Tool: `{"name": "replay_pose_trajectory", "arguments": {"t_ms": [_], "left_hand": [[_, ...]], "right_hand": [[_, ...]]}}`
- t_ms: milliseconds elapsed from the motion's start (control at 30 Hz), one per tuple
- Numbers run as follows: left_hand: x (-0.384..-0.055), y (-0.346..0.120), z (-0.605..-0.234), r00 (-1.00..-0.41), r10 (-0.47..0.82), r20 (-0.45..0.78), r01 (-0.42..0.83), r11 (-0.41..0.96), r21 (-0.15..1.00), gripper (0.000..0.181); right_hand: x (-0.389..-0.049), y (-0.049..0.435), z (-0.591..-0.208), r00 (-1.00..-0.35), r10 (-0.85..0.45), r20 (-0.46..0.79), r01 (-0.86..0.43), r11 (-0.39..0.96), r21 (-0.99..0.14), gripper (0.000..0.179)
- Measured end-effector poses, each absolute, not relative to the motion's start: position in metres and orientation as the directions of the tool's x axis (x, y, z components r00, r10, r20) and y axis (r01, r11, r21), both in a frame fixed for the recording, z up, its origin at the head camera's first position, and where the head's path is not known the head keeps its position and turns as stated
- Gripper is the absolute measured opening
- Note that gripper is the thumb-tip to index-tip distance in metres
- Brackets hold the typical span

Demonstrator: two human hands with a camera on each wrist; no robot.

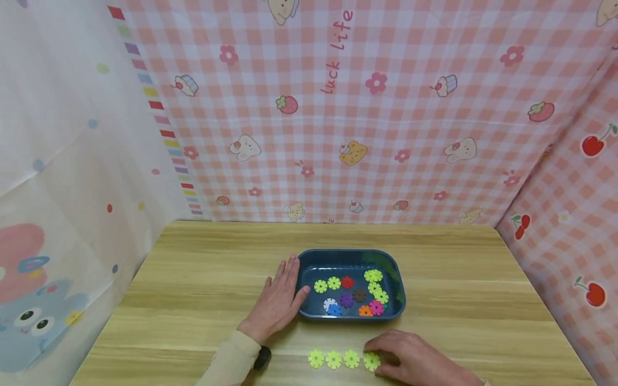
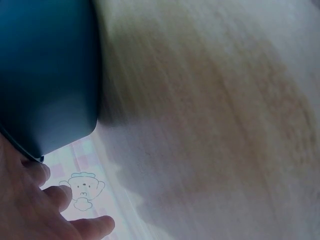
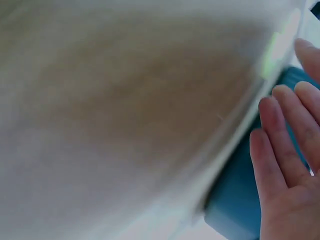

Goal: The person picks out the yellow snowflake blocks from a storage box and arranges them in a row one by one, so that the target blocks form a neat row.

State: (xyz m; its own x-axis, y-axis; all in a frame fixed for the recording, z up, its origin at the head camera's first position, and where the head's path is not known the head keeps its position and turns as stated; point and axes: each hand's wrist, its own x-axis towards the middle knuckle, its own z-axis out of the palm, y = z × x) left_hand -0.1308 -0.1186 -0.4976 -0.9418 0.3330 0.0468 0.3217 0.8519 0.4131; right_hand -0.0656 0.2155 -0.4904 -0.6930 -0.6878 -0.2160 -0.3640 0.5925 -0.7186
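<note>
In the head view a dark blue tray (image 1: pixel 350 318) holds interlocking plastic discs of several colours. My left hand (image 1: pixel 276 304) lies along its left side with straight fingers, the thumb at the rim. In the left wrist view, fingers (image 2: pixel 57 197) show beside the tray wall (image 2: pixel 50 75). A row of yellow-green notched discs lies on the table in front of the tray, one being a disc (image 1: pixel 333 359). My right hand (image 1: pixel 410 356) has thumb and forefinger at the edges of the rightmost disc (image 1: pixel 371 361), pinching it at the table.
Inside the tray, a red disc (image 1: pixel 346 282), a purple disc (image 1: pixel 346 299) and a pink disc (image 1: pixel 376 307) lie among yellow-green ones. The wooden table (image 1: pixel 217 268) meets a checked cloth (image 1: pixel 314 187) at the back. A black object (image 1: pixel 262 358) sits by the left wrist.
</note>
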Motion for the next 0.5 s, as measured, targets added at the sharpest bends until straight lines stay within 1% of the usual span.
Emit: {"name": "replay_pose_trajectory", "arguments": {"t_ms": [100, 200, 267, 367, 433, 500], "left_hand": [[-0.130, -0.119, -0.497, -0.943, 0.332, 0.039, 0.318, 0.857, 0.406, 0.075], [-0.130, -0.119, -0.496, -0.944, 0.327, 0.042, 0.316, 0.859, 0.402, 0.075], [-0.130, -0.118, -0.496, -0.945, 0.325, 0.044, 0.314, 0.861, 0.400, 0.075], [-0.131, -0.118, -0.497, -0.945, 0.322, 0.049, 0.314, 0.862, 0.397, 0.075], [-0.131, -0.118, -0.497, -0.946, 0.321, 0.047, 0.313, 0.864, 0.394, 0.075], [-0.131, -0.118, -0.497, -0.946, 0.320, 0.048, 0.313, 0.865, 0.392, 0.075]], "right_hand": [[-0.066, 0.216, -0.480, -0.724, -0.651, -0.228, -0.307, 0.601, -0.738, 0.032], [-0.067, 0.216, -0.470, -0.774, -0.617, -0.144, -0.347, 0.603, -0.718, 0.024], [-0.069, 0.216, -0.465, -0.799, -0.601, -0.017, -0.425, 0.584, -0.691, 0.018], [-0.073, 0.215, -0.461, -0.800, -0.563, 0.207, -0.551, 0.553, -0.625, 0.012], [-0.079, 0.214, -0.460, -0.793, -0.526, 0.309, -0.593, 0.549, -0.589, 0.015], [-0.085, 0.213, -0.459, -0.796, -0.487, 0.361, -0.602, 0.568, -0.561, 0.019]]}}
